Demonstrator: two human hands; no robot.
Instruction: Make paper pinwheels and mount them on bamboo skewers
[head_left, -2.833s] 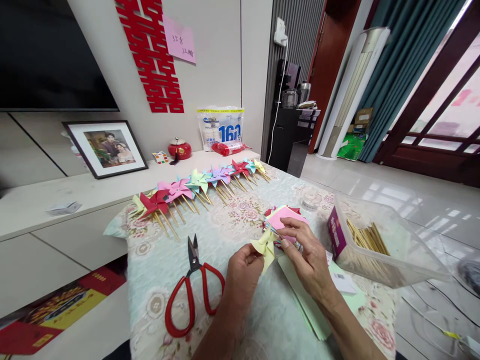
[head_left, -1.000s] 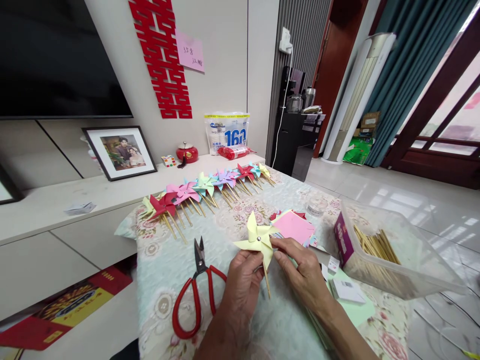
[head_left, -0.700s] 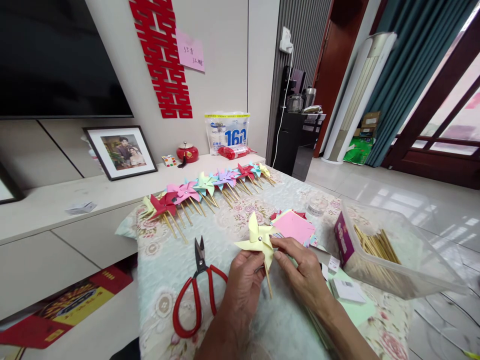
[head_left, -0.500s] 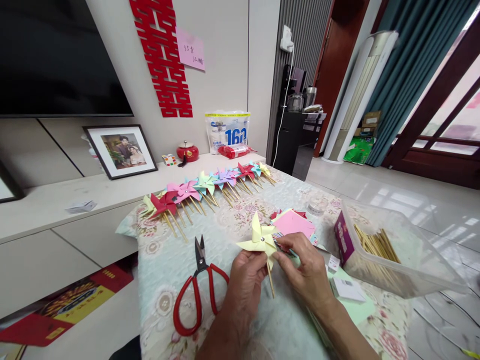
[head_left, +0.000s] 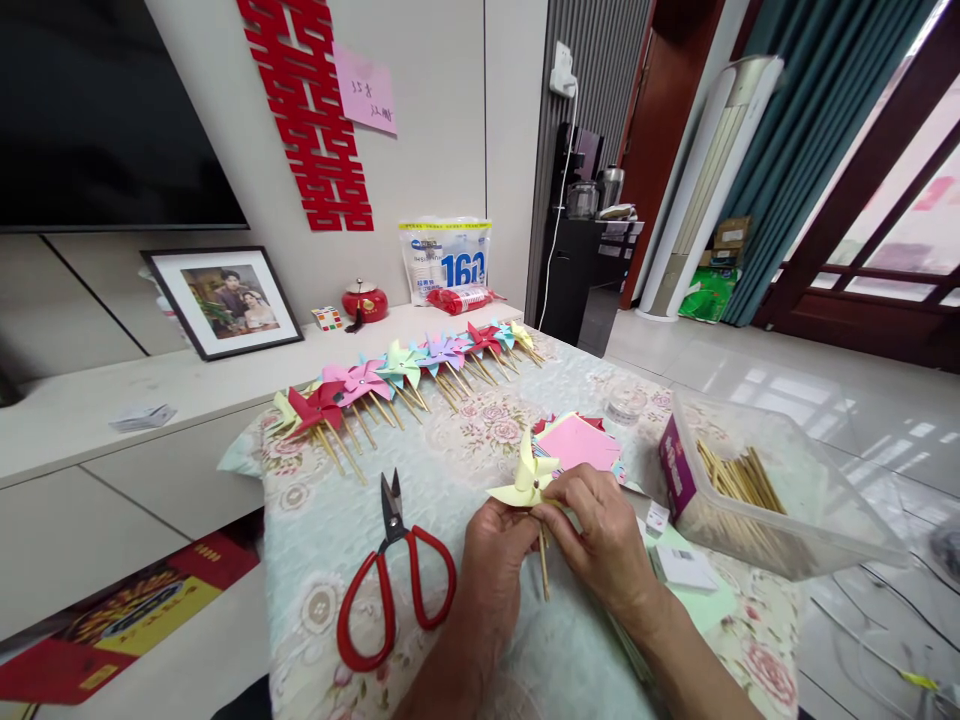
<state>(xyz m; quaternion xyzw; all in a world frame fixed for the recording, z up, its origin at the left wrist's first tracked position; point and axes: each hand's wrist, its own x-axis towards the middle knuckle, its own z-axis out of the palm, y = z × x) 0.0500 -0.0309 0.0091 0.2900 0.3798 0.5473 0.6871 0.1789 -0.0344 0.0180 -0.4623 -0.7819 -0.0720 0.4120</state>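
Pinwheel, pale yellow (head_left: pixel 525 480), held just above the tabletop (head_left: pixel 337 530) between both hands, its wooden stick (head_left: pixel 543 565) pointing down toward the person. Left hand (head_left: pixel 495 545): fingers pinching the stick just under the paper head. Right hand (head_left: pixel 604 535): fingers pressed together on the head's right side, at the hub.

Change over the last second: the head faced the camera with the centre pin in plain sight; now it is tipped nearly flat, blades seen edge-on, pin no longer visible. Both hands have stayed on it. Reading: head and stick appear joined, and the hands look to be working at the back of the hub; whether the pin is fully seated cannot be told.

Surroundings: red-handled scissors (head_left: pixel 394 585) lying closed just left of the hands. Stack of coloured paper squares (head_left: pixel 576 440) just beyond them. Clear plastic box of wooden sticks (head_left: pixel 750 495) to the right. Row of finished pinwheels (head_left: pixel 397 375) along the far edge.
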